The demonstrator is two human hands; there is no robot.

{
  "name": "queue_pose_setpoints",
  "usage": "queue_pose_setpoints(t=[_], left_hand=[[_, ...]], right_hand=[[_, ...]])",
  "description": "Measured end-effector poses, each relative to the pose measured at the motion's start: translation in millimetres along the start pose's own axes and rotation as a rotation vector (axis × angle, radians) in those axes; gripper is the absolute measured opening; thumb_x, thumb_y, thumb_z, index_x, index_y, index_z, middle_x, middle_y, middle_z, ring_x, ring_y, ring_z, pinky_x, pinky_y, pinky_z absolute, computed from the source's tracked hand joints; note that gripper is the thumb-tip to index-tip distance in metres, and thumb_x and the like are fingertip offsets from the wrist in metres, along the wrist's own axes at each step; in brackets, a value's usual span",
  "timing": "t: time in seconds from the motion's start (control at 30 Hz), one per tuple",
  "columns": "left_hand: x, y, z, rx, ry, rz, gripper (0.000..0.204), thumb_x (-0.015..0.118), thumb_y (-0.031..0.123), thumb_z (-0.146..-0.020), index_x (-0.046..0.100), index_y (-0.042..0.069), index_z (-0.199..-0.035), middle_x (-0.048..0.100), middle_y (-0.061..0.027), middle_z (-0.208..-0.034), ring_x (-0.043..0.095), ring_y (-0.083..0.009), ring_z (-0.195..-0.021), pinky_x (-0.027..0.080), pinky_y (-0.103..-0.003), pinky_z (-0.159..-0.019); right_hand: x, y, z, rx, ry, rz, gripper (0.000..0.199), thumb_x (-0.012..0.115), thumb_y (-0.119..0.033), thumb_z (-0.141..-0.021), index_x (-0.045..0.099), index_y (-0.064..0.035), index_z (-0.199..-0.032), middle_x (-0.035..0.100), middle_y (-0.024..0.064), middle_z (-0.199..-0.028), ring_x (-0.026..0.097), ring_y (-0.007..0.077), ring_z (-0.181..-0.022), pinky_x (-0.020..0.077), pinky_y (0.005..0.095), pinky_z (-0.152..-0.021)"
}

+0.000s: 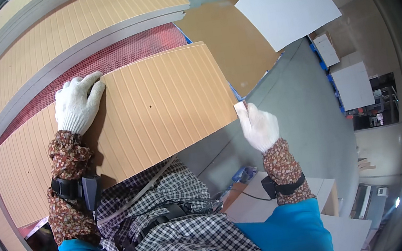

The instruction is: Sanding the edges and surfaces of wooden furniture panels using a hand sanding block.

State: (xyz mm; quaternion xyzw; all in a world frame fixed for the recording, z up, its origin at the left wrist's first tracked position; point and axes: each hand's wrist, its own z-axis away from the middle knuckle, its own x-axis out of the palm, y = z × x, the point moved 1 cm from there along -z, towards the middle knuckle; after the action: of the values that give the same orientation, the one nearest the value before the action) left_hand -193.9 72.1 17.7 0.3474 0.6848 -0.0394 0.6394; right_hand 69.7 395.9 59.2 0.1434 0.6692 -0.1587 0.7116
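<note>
A long tan grooved panel (170, 86) with a few small dark holes lies across in front of me, slanting up toward the right. My left hand (78, 103), in a white knit glove, rests on it with the fingers bent over its far edge and the thumb side spread to the right. At the panel's right end, my right hand (259, 125), gloved too, is closed on a small flat piece (240, 106), whitish with a brown edge. That piece is beside the panel's right corner; whether they touch, I cannot tell.
Beyond the panel, a red mesh-like surface (149, 42) separates it from more grooved panels (81, 27). A brown board (227, 35) and a white sheet (289, 4) lie at the far right. Pale boards (256, 194) stand near my right elbow, above the grey floor (304, 96).
</note>
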Motion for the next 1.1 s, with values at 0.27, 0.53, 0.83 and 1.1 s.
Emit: queue_pose_setpoints(t=[0.27,0.53,0.83,1.1], left_hand=[[-1.9,6.0,-1.7,-0.031,-0.049,0.017,0.041,0.06,0.036,-0.101,0.073,0.01,-0.13,0.072,-0.0154,-0.107,0.064,-0.0337,-0.108,0.045,-0.045,-0.099],[-4.6,3.6,-1.4,-0.035,-0.036,0.037,0.039,0.06,0.036,-0.101,0.075,0.01,-0.126,0.073,-0.0154,-0.107,0.065,-0.0337,-0.108,0.045,-0.047,-0.099],[0.8,1.1,-2.7,0.002,-0.005,0.036,0.039,0.059,0.037,-0.101,0.076,0.012,-0.125,0.074,-0.0165,-0.108,0.066,-0.0347,-0.107,0.047,-0.047,-0.098],[-0.6,-2.5,-1.9,-0.003,-0.017,-0.003,0.041,0.057,0.038,-0.101,0.075,0.011,-0.127,0.074,-0.0159,-0.112,0.065,-0.0355,-0.111,0.047,-0.049,-0.1]], right_hand=[[0.6,-23.7,-116.3,0.045,-0.01,-0.061,0.06,0.032,-0.047,-0.111,0.068,0.0001,-0.1,0.072,0.0319,-0.09,0.072,0.05,-0.092,0.0546,0.0604,-0.088],[-3.7,-45.4,-210.0,-0.054,0.022,-0.004,0.059,0.032,-0.044,-0.111,0.071,-0.0001,-0.112,0.073,0.03,-0.108,0.07,0.0476,-0.106,0.0536,0.0581,-0.097],[-3.8,-19.0,-90.4,0.074,-0.015,-0.096,0.065,0.028,-0.052,-0.111,0.067,0.0008,-0.108,0.072,0.0337,-0.1,0.069,0.0529,-0.098,0.0514,0.0615,-0.091],[8.5,-0.5,32.6,0.203,0.019,-0.109,0.047,0.046,-0.046,-0.109,0.064,-0.0035,-0.096,0.069,0.0274,-0.074,0.07,0.0489,-0.074,0.0532,0.0602,-0.071]])
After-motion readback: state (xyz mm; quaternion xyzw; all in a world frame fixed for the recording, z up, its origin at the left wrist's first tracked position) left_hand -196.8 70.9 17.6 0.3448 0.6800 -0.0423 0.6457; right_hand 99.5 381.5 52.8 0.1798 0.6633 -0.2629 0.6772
